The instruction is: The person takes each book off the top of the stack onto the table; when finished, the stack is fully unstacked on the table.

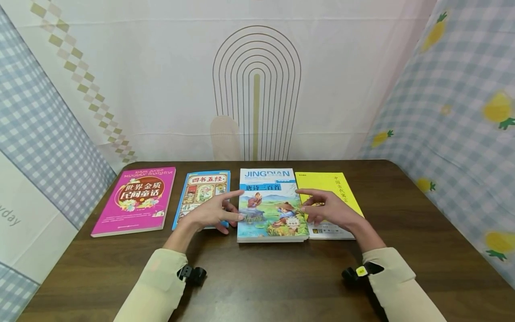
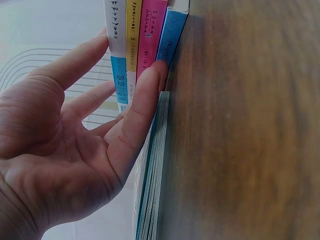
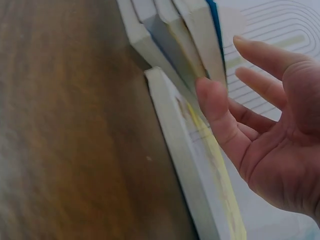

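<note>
A stack of several books (image 1: pixel 267 205) lies mid-table, topped by a picture book with two cartoon figures. Its white, yellow, pink and blue spines (image 2: pixel 132 45) show in the left wrist view. My left hand (image 1: pixel 213 212) is at the stack's left side, with index finger and thumb extended to its edge. On the opposite side, my right hand (image 1: pixel 330 208) has its fingers spread, fingertips right by the pages' edge (image 3: pixel 200 40). Beneath the left hand lies a blue-bordered book (image 1: pixel 201 190); the right hand overlaps a yellow book (image 1: pixel 322 181) in the head view.
A pink book (image 1: pixel 141 201) lies at the far left of the dark wooden table (image 1: pixel 273 286). Behind the table hangs a white cloth (image 1: pixel 169 89) with arch lines. Checked cloth (image 1: pixel 450 134) hangs along the right side.
</note>
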`<action>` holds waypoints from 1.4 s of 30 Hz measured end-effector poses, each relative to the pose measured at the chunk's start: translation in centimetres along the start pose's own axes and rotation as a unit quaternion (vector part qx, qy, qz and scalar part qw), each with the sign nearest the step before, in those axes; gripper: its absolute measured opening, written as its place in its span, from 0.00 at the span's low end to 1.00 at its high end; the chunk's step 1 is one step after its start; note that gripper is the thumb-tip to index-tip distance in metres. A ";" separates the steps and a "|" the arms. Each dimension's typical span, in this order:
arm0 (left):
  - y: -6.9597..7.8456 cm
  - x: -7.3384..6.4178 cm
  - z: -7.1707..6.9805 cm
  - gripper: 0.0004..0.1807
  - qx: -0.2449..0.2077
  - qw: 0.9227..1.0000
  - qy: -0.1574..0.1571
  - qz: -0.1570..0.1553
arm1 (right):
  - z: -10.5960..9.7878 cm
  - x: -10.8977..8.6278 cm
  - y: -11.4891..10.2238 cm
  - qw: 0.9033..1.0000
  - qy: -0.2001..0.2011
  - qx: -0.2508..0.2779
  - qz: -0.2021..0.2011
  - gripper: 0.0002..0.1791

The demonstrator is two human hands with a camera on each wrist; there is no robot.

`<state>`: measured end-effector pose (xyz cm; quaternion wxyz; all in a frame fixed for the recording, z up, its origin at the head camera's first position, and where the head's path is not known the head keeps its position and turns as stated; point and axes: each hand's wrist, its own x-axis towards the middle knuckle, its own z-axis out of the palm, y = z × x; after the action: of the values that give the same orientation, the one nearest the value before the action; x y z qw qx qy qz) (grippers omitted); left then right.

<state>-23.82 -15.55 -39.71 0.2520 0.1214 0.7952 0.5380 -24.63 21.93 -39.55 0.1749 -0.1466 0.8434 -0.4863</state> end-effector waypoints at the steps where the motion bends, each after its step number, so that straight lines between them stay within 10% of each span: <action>1: 0.0 0.0 0.0 0.45 0.000 1.000 0.000 0.000 | 0.2 0.1 0.0 1.000 0.003 0.001 0.002 0.36; 25: 0.1 -0.2 0.2 0.45 0.006 1.000 0.008 -0.002 | 1.6 0.6 -0.8 0.998 0.018 0.015 0.052 0.40; 42: 0.1 -0.1 0.3 0.42 0.033 0.999 -0.001 0.021 | -0.7 -0.3 0.5 0.996 -0.047 0.051 0.053 0.42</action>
<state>-23.62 -15.31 -39.72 0.2372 0.1463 0.8097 0.5164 -24.68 22.81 -39.58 0.2475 -0.1150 0.8150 -0.5112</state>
